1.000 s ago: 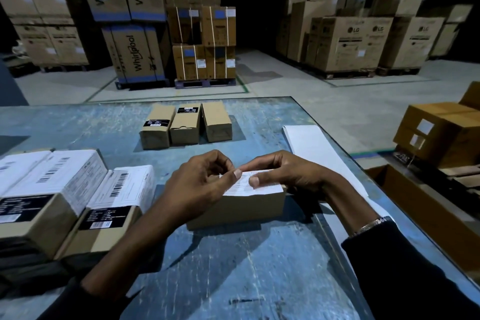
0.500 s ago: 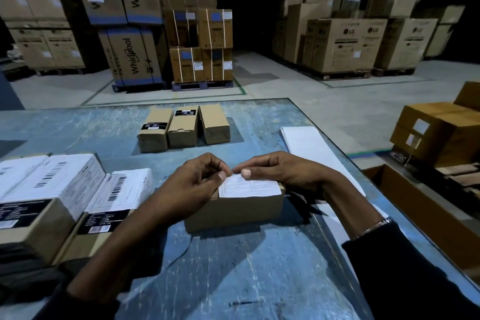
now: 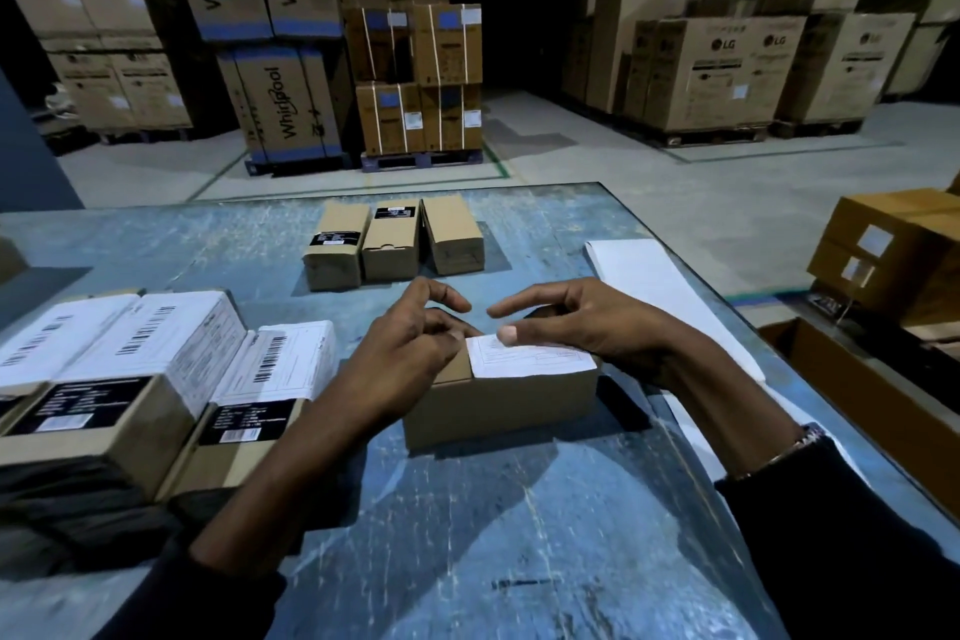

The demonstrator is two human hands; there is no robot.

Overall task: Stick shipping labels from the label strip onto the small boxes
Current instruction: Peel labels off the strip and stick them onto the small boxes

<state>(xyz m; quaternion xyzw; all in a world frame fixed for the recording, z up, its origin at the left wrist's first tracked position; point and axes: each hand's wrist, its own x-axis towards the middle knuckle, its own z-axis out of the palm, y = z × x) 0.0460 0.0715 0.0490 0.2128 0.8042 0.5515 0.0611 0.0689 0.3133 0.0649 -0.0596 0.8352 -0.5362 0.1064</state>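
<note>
Both hands have loosened since a moment ago: the pinch at the label's far edge is gone and the forefingers now lift apart above the box. Right hand [image 3: 597, 327] half open, thumb pad pressing the white shipping label [image 3: 530, 358] flat; other fingers curved, holding nothing. Left hand [image 3: 410, 353] loosely curled, thumb tip at the label's left edge, resting on the box top. Label lies on the top face of the small box [image 3: 498, 405], right portion. Box sits on the blue table [image 3: 467, 535]. Label strip [image 3: 649, 286] just right of the box, behind the right wrist. Labelled boxes [image 3: 156, 379] left of it. Three small boxes [image 3: 395, 244] beyond it, side by side.
</note>
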